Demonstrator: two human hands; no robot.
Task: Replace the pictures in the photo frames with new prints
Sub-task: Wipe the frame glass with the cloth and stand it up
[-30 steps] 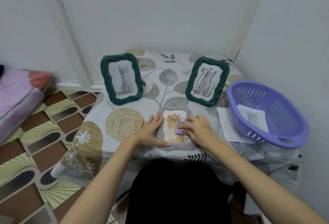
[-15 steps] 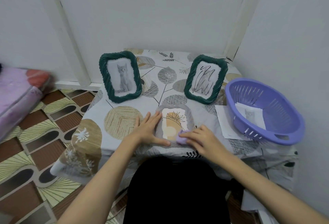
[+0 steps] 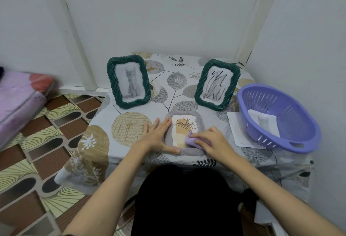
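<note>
- Clearly the main risk sits with the grey frame, lying flat at the near edge of the worktop: only the left hand steadies it, so a hard wipe toward the person could push it off that edge.
- The left hand lies open, fingers straight, along the left side of the grey frame, with the thumb across its near-left corner. It presses down and does not clasp, so I judge the hold is weak against sliding.
- The right hand has its fingers curled round a small purple cloth, which rests on the lower right part of the frame's glass, over the plant print.
- If the cloth catches the ribbed border, it could drag the grey frame to the right, toward the loose paper and the purple basket beside it.
- Behind the grey frame stand two green frames: the cat frame to the back left and the scribble frame to the back right. Both stand tilted back and apart from the hands; a jolt of the worktop might tip them.
- The scribble frame appears not yet redone, and a cat print lies in the basket, right of the grey frame.
</note>
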